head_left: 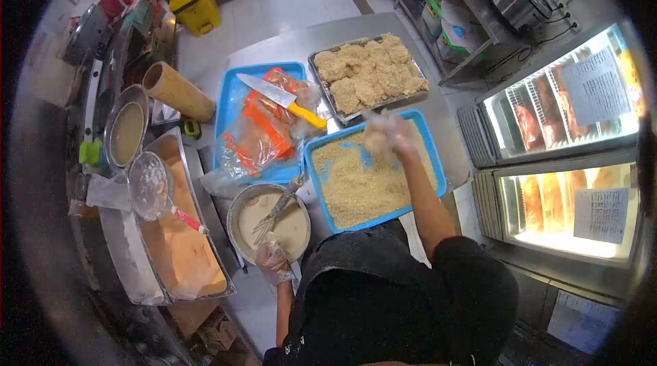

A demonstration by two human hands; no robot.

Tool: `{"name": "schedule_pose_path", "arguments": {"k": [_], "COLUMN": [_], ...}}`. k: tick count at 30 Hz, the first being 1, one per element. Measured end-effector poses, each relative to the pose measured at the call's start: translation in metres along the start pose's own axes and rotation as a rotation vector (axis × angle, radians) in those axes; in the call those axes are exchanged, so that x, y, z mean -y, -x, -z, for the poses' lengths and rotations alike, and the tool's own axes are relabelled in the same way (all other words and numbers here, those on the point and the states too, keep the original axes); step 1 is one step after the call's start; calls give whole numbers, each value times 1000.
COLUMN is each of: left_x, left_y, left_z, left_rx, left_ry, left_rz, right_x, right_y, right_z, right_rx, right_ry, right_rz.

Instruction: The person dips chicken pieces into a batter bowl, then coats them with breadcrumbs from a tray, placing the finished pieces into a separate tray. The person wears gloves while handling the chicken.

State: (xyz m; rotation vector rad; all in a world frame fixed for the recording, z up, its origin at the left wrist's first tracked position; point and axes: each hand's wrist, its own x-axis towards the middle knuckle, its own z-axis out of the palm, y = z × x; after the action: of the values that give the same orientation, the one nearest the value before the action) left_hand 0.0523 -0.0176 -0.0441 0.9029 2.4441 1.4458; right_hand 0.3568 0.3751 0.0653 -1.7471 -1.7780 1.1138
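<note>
My left hand, in a clear plastic glove, is closed over the near rim of a metal bowl of pale batter. A whisk leans in that bowl, its handle toward the far rim. My right hand, also gloved, is over the far side of a blue tray of breadcrumbs. Motion smears its fingers, and I cannot tell whether it holds anything. Just beyond it stands a black tray piled with breaded pieces.
Left of the crumbs, another blue tray holds plastic bags and a yellow-handled knife. Further left are a long pan of orange-tinted flour, a sieve and another bowl. Lit display fridges stand at right.
</note>
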Motion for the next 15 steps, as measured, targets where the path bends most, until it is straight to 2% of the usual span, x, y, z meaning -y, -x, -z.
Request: {"name": "schedule_pose_path", "arguments": {"k": [2,4,6,8,11,14,15], "left_x": [-48,-34,-39,-69,-56,-105,-109], "left_y": [-13,-8,-12,-21,-15,-29,-30], "left_z": [9,10,10,15,8,15,13], "left_rx": [70,93,135,208,30,160,131], "left_ry": [-116,-115,-110,-106,-153,-234,-253], "left_rz": [-114,-107,-39,92,-169,-166,-183], "right_x": [-32,-29,-24,-19,-14,-12,-13], "right_y": [-56,-108,-144,-176,-220,-263,-274], "right_z": [15,37,51,61,72,81,83], "right_rx": [-108,-150,-279,-361,-436,-474,-489], "right_ry": [-102,223,301,344,379,384,383], "right_rz": [43,-60,153,236,242,214,204]}}
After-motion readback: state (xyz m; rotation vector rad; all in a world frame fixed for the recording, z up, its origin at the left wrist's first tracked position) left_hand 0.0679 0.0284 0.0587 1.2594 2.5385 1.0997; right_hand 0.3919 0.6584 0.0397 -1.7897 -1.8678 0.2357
